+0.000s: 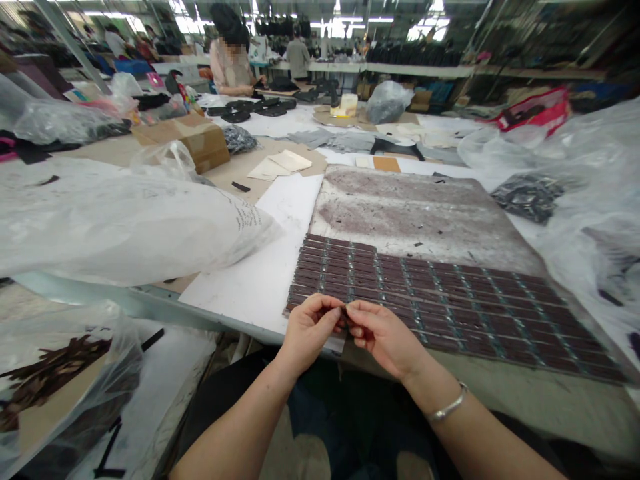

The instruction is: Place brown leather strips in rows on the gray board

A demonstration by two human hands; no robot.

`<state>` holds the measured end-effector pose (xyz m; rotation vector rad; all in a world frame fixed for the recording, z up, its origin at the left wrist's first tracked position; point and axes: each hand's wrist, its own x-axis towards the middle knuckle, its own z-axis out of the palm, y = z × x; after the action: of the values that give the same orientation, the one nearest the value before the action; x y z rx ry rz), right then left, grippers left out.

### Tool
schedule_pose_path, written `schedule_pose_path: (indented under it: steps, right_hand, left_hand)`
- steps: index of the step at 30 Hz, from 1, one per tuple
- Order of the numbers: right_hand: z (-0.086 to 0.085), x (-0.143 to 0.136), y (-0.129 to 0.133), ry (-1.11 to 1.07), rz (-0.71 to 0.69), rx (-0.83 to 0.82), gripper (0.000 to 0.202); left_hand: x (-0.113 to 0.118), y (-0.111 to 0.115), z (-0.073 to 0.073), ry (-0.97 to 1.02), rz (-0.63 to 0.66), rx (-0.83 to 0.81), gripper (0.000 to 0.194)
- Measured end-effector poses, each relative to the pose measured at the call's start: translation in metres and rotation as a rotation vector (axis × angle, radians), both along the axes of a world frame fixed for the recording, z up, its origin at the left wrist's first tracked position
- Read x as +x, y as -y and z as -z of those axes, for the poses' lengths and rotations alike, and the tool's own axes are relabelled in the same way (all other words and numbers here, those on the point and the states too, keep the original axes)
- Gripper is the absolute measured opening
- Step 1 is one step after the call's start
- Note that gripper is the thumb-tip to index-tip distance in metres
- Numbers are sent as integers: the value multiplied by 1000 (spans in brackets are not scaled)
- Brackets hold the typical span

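Observation:
My left hand (313,328) and my right hand (376,331) meet at the near edge of the board, fingertips pinched together. Between them is a small dark piece (343,319), mostly hidden by the fingers, so its exact kind does not show. Just beyond my hands, rows of dark brown strips (430,293) lie side by side over the near part of a flat board (400,210). Shiny bands run across the rows. The far part of that board is bare, whitish and brown-stained, with a few dark scraps on it.
Left of the board are a white sheet (270,267), a big plastic bag (125,220) and a cardboard box (193,140). A lower bag holds brown strips (55,373). Clear plastic bags (590,180) crowd the right side. A co-worker (233,63) sits across the table.

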<state>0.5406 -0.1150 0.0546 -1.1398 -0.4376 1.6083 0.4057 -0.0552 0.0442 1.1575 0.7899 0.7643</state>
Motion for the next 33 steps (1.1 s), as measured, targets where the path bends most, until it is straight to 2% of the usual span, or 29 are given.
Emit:
schedule_pose_path:
  steps: [4, 8, 11, 15, 19, 24, 28, 33]
  right_hand:
    - [-1, 0, 1, 3, -12, 35, 24]
    - [0, -3, 1, 109, 33, 70, 30]
    - [2, -4, 0, 149, 102, 64, 30]
    - [4, -3, -2, 179, 165, 46, 27]
    - [1, -2, -2, 130, 170, 24, 25]
    - [-2, -1, -1, 43, 152, 23, 22]
    - [-2, -1, -1, 116, 155, 26, 21]
    - [4, -3, 1, 235, 148, 76, 21]
  left_hand:
    - [1, 0, 1, 11, -63, 3, 14]
    - [1, 0, 2, -19, -116, 19, 13]
    - [1, 1, 2, -51, -102, 48, 12]
    - [0, 1, 2, -48, -82, -6, 13]
    - [0, 1, 4, -7, -43, -73, 13]
    - [-1, 0, 4, 26, -66, -72, 17]
    - [-3, 1, 4, 20, -24, -27, 26]
    - [-2, 2, 3, -40, -50, 1, 20]
